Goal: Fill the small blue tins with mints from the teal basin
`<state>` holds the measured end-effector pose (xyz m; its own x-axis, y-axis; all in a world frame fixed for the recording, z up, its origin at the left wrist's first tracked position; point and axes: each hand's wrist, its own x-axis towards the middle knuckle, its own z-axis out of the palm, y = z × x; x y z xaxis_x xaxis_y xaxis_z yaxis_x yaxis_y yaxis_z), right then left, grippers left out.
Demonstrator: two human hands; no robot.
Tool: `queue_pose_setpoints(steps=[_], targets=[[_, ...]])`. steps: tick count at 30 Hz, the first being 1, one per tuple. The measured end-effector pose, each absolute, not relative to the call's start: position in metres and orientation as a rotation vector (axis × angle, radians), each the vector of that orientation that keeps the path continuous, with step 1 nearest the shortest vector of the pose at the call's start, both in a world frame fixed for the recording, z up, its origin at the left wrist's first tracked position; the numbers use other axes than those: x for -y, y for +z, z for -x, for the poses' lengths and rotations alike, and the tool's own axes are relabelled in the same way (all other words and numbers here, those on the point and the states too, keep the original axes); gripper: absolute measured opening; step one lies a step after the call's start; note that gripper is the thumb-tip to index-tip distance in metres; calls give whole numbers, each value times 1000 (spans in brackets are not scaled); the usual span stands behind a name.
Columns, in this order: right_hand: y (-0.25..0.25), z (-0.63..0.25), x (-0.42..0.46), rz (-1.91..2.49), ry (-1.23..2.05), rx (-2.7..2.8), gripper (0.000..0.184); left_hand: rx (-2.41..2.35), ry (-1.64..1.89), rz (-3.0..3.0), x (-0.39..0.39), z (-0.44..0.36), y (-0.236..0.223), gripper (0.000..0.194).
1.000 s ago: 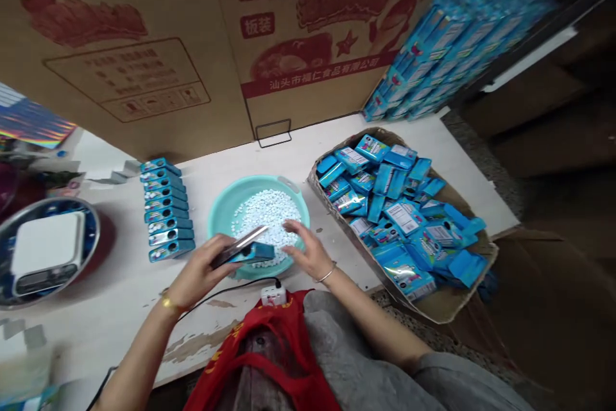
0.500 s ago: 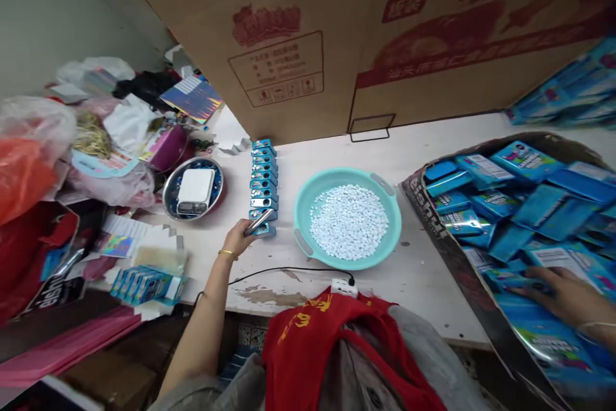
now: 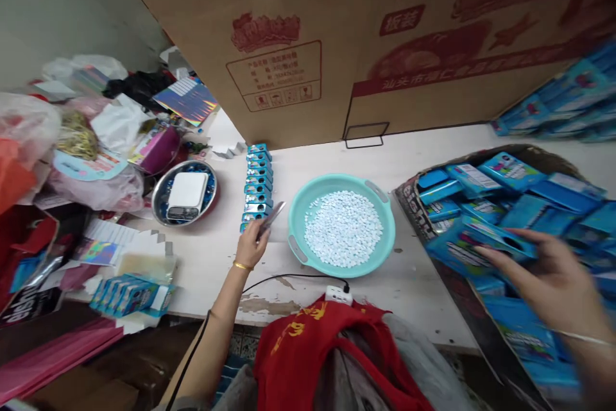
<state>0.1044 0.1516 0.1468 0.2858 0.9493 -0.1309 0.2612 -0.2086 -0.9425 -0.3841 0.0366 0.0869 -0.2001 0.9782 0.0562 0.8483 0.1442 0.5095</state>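
Right of the turquoise basin [image 3: 299,212], gripping a blue carton [image 3: 474,247] in right hand [image 3: 558,283] fingers [image 3: 510,265] above the cardboard tray [image 3: 414,209]; left of the basin, clasping a metal tool [image 3: 274,214] in left hand [image 3: 249,248] beside the carton row [image 3: 258,181]

A plain wall [image 3: 62,7], pale grey-green and dimly lit, fills the view at ten o'clock. A whitish tabletop [image 3: 423,302] runs across the middle, its surface scuffed and spotted, with a worn brown patch [image 3: 274,306] between six and seven o'clock. At twelve o'clock a big cardboard carton [image 3: 298,125] stands on it like a screen — brown, printed in red. Plastic bags [image 3: 101,186] crowd the space at nine o'clock. A little patterned floor [image 3: 248,343] shows beneath the table's edge at seven o'clock. The light is soft and uneven — near black in the corner at two o'clock.
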Motion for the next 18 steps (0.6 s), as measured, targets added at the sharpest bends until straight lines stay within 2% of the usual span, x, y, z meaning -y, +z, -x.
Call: queue_pose_setpoints(steps=[3, 7, 10, 13, 18], targets=[[137, -50, -147, 1522, 1308, 810, 64, -1799, 357, -1912, -83, 332, 86, 36], [96, -19, -132, 1319, 1665, 580, 49, -1699, -28, -2035, -147, 278, 62, 28], [69, -22, -115, 1371, 1762, 409, 43, -1704, -120, -2067, -175, 258, 36, 30], [53, -32, -102, 1402, 1796, 289, 44, -1639, -151, -2078, -179, 250, 15, 36], [45, -40, -98, 1412, 1806, 218, 41, -1449, -181, -2088, -158, 247, 10, 33]])
